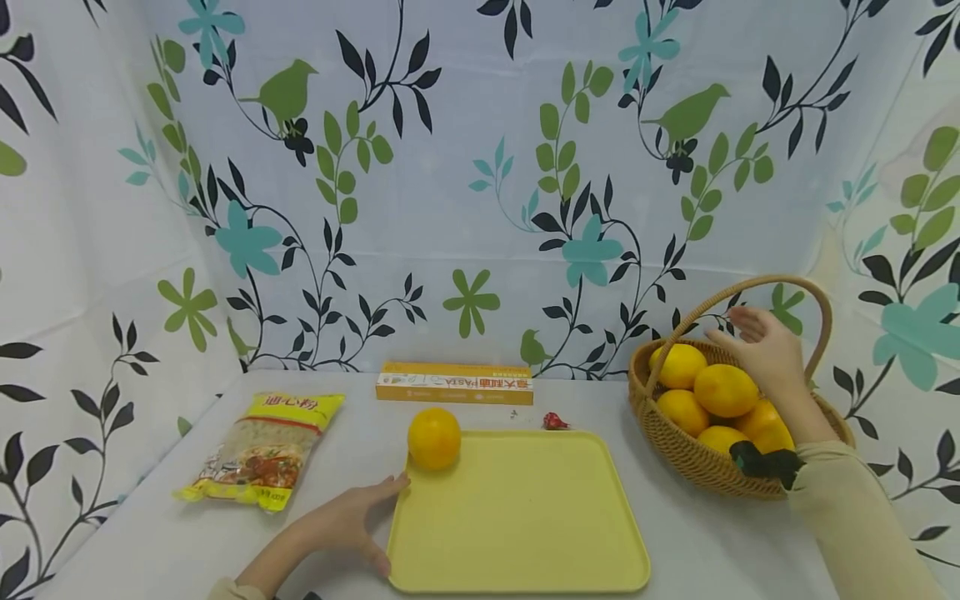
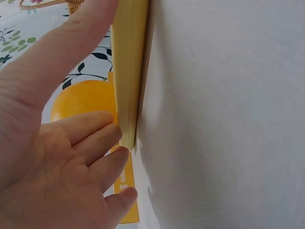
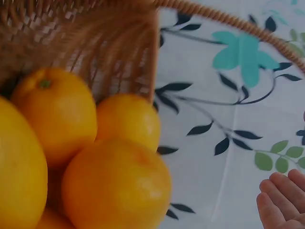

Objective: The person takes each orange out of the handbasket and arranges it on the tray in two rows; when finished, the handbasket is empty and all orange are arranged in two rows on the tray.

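Note:
A yellow tray (image 1: 517,517) lies on the table, and a single orange (image 1: 434,439) sits at its far left corner. My left hand (image 1: 348,521) touches the tray's left edge, thumb and fingers spread along it; in the left wrist view the fingers of that hand (image 2: 81,162) lie nearly straight against the rim (image 2: 126,71). On the right stands a wicker basket (image 1: 678,454) with several oranges (image 1: 726,390) inside. Above these oranges, under the arched handle (image 1: 821,308), my right hand (image 1: 765,346) hovers with loosely bent fingers and nothing in its grasp.
A bag of pasta (image 1: 258,450) lies at the left of the table. Behind the tray is a long orange pasta box (image 1: 454,383), with a small red item (image 1: 555,421) to its right. Patterned cloth (image 1: 480,208) hangs around the back and sides.

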### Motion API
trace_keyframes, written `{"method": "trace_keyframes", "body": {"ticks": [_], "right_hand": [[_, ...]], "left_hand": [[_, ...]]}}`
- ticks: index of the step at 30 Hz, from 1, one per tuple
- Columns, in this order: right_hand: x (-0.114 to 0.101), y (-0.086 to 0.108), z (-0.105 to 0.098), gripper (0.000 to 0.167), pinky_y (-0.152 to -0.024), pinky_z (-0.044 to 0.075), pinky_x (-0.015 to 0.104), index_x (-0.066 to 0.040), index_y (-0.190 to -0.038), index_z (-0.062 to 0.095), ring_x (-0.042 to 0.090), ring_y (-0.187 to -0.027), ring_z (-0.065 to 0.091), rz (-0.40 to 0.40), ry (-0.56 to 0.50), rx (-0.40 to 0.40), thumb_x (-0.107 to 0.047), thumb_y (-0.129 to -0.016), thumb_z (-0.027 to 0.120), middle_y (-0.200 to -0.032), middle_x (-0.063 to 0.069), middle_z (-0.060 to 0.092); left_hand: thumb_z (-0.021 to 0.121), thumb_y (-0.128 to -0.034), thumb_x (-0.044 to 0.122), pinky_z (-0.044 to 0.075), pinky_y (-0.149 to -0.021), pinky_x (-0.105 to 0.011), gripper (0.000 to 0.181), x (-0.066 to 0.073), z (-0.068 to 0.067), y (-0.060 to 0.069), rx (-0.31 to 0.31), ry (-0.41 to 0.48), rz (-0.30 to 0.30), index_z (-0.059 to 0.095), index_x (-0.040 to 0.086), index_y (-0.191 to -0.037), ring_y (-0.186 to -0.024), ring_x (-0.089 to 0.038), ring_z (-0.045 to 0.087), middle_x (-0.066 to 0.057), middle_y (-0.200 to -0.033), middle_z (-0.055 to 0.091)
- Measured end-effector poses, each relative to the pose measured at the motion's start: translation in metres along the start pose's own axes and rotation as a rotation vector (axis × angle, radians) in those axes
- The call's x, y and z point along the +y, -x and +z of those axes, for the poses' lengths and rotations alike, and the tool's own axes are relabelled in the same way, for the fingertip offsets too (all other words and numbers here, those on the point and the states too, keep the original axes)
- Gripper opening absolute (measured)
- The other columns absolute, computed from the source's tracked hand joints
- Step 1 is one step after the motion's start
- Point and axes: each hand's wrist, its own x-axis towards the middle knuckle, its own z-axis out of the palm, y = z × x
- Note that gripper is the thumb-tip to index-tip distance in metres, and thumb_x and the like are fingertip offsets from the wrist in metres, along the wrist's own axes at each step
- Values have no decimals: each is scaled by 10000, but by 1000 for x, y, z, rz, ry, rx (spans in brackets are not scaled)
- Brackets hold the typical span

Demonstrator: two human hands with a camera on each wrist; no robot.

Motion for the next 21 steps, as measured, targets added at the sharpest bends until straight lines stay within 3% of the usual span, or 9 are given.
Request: {"method": "trace_keyframes", "body": {"ticks": [4, 8, 11, 13, 17, 21], "right_hand": [[-10, -3, 0, 693, -937, 382, 431, -98, -1284, 441, 301, -1137, 455, 11, 101, -2, -509, -758, 629, -1275, 126, 485], [-56, 12, -13, 744, -910, 321, 580, 0, -1306, 380, 458, -1144, 361, 33, 91, -105, -483, -788, 612, -1298, 255, 408], [-84, 23, -22, 805, -900, 236, 659, 15, -1364, 281, 514, -1189, 230, 86, 66, -247, -479, -809, 591, -1351, 311, 276], [-91, 25, -25, 833, -895, 197, 686, -6, -1397, 214, 532, -1205, 162, 114, 96, -362, -488, -819, 571, -1382, 318, 193], [-91, 25, -31, 866, -867, 153, 723, -45, -1426, 104, 583, -1185, 89, 123, 135, -600, -462, -827, 572, -1392, 345, 61], [-79, 30, -33, 894, -869, 132, 723, -54, -1428, 90, 577, -1188, 80, 106, 115, -757, -368, -798, 640, -1390, 346, 58]], "left_hand": [[826, -529, 341, 201, -983, -575, 1026, 1, -1, -1, 0, 10, 9, 332, -31, -1348, -1238, -426, 257, -230, -1370, 309], [824, -528, 362, 214, -977, -578, 1024, 0, -2, -1, 2, -4, 3, 343, -27, -1345, -1233, -425, 269, -225, -1365, 323], [818, -524, 384, 213, -981, -573, 1028, -1, -2, 1, 5, -8, -8, 349, -21, -1344, -1234, -420, 270, -214, -1366, 328], [813, -522, 399, 210, -986, -565, 1031, -1, -2, 1, 8, -14, -8, 352, -19, -1344, -1238, -411, 270, -205, -1368, 330], [812, -523, 403, 201, -992, -557, 1031, -1, -3, 2, 14, -16, 2, 351, -18, -1344, -1244, -402, 262, -196, -1373, 328], [817, -528, 385, 197, -987, -570, 1026, -2, -2, 2, 15, -12, 12, 346, -17, -1347, -1243, -414, 254, -201, -1373, 324]]}}
